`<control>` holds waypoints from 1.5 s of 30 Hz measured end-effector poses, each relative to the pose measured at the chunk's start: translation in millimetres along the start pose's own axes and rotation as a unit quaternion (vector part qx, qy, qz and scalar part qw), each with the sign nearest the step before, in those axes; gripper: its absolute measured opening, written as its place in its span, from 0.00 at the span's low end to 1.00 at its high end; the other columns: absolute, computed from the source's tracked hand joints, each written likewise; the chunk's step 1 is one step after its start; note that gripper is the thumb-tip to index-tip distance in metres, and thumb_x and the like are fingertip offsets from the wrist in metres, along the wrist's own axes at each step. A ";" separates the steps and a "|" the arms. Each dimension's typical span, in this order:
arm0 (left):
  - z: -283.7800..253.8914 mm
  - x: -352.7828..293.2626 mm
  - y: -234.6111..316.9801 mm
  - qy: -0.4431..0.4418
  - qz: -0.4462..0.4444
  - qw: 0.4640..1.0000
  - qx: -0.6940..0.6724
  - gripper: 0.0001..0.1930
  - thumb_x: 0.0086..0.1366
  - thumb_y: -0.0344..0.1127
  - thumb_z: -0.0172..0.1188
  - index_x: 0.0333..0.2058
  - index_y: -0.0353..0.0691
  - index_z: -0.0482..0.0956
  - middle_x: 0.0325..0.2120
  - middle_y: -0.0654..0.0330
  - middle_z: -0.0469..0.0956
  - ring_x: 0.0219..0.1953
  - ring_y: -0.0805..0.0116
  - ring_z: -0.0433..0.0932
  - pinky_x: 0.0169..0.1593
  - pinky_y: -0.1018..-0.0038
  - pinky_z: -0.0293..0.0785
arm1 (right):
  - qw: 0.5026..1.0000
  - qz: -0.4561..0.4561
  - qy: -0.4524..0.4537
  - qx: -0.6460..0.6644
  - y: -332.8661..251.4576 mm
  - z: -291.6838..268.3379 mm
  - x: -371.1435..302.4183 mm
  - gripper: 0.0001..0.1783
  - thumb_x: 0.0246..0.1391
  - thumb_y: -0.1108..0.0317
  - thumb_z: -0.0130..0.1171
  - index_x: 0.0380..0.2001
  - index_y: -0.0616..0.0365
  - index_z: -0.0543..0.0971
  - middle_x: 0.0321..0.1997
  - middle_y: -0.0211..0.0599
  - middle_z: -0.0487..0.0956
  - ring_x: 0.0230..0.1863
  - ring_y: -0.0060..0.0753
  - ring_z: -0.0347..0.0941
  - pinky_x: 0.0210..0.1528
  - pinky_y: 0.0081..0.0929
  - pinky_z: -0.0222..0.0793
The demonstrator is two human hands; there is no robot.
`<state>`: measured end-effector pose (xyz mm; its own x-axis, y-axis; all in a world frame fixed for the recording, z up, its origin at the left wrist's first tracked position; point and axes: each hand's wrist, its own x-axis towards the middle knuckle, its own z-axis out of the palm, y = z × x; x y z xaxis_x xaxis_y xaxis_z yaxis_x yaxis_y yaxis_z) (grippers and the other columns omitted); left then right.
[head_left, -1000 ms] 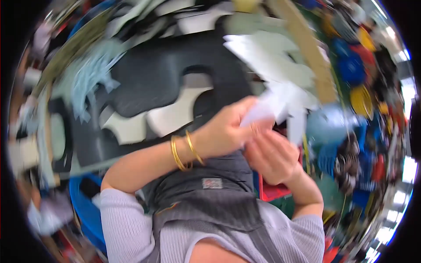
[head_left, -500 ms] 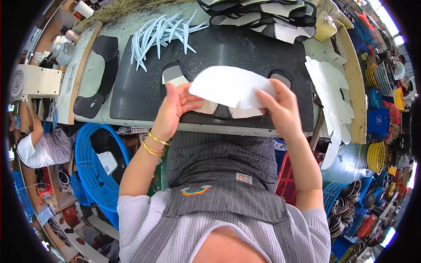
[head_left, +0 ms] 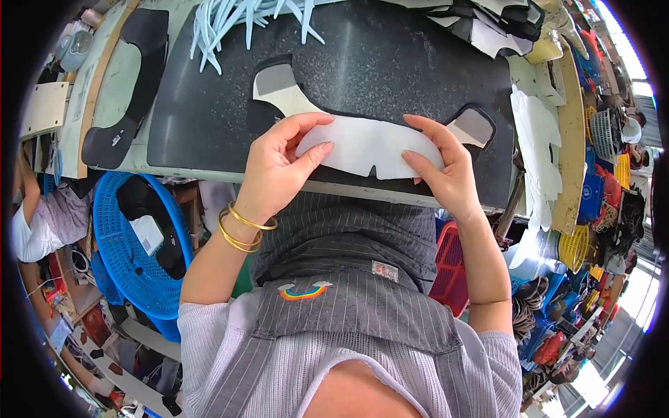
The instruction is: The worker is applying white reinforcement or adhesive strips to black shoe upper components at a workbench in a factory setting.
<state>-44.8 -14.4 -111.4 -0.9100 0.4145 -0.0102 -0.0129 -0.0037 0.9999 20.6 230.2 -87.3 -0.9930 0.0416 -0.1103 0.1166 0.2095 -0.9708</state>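
Between my two hands I hold a curved white sheet piece (head_left: 366,143) with a small notch in its lower edge. My left hand (head_left: 286,157) pinches its left end between thumb and fingers. At the right end, my right hand (head_left: 446,164) grips it the same way. Behind and under the sheet lies a black, grey and cream shoe-upper piece (head_left: 279,87) on the black work mat (head_left: 348,63). Its two ends show to the left and right, while its middle is partly covered by the white sheet and my hands.
Light-blue strips (head_left: 240,24) lie at the mat's far left, and stacked black-and-white pieces (head_left: 491,28) at the far right. A black curved piece (head_left: 132,90) rests left of the mat. White cut pieces (head_left: 536,150) hang over the right side. A blue basket (head_left: 115,244) stands below left.
The white sheet has come down and been turned, so its notched edge now faces me. My left hand now pinches its left end. The view has shifted, with the mat's far part higher.
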 end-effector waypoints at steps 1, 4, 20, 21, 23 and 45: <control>-0.4 0.0 1.6 0.001 -0.005 1.000 -0.003 0.17 0.60 0.23 0.64 0.49 0.37 0.78 0.41 0.64 0.79 0.40 0.79 0.77 0.43 0.79 0.76 | 1.000 0.006 -0.002 0.000 -0.3 0.3 0.4 0.24 0.57 0.71 0.62 0.57 0.57 0.73 0.43 0.31 0.79 0.37 0.13 0.73 0.34 0.14 0.72; 1.3 1.1 8.9 -0.013 -0.010 0.990 0.141 0.16 0.61 0.22 0.63 0.48 0.37 0.80 0.42 0.61 0.78 0.42 0.76 0.76 0.44 0.79 0.73 | 1.000 0.020 0.006 -0.018 3.4 0.4 1.7 0.24 0.55 0.72 0.63 0.56 0.57 0.74 0.43 0.34 0.79 0.39 0.21 0.75 0.38 0.18 0.73; 23.4 12.2 22.3 -0.195 0.247 0.821 0.476 0.43 0.41 0.39 0.75 0.59 0.41 0.71 0.61 0.57 0.68 0.61 0.55 0.66 0.62 0.60 0.62 | 0.856 -0.286 0.067 -0.425 -7.0 3.7 -5.7 0.16 0.49 0.75 0.62 0.44 0.65 0.79 0.46 0.47 0.72 0.48 0.50 0.72 0.48 0.39 0.71; 22.8 17.4 22.8 -0.199 0.257 0.814 0.482 0.43 0.40 0.40 0.75 0.58 0.41 0.71 0.60 0.57 0.69 0.60 0.55 0.67 0.61 0.61 0.63 | 0.854 -0.316 0.045 -0.411 1.4 1.1 -1.2 0.18 0.48 0.72 0.62 0.44 0.66 0.77 0.47 0.48 0.72 0.51 0.53 0.69 0.52 0.42 0.69; 21.2 19.2 20.3 -0.208 0.250 0.817 0.476 0.42 0.40 0.40 0.75 0.58 0.41 0.71 0.59 0.57 0.70 0.59 0.55 0.67 0.61 0.61 0.64 | 0.889 -0.308 -0.017 -0.338 4.1 2.3 -3.6 0.28 0.48 0.69 0.66 0.52 0.67 0.72 0.53 0.51 0.72 0.53 0.55 0.70 0.53 0.42 0.70; 46.8 18.8 6.9 0.039 0.340 0.840 0.422 0.17 0.48 0.20 0.57 0.38 0.44 0.81 0.34 0.62 0.83 0.34 0.64 0.82 0.35 0.71 0.75 | 0.780 -0.361 0.125 -0.497 12.7 18.2 -0.7 0.23 0.44 0.71 0.57 0.47 0.63 0.76 0.41 0.36 0.80 0.38 0.31 0.81 0.38 0.25 0.77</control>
<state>-42.6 36.0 -104.3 -0.6134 0.5162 0.5977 0.7884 0.4445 0.4252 22.5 215.0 -103.4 -0.7866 -0.2740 0.5534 -0.3916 0.9142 -0.1040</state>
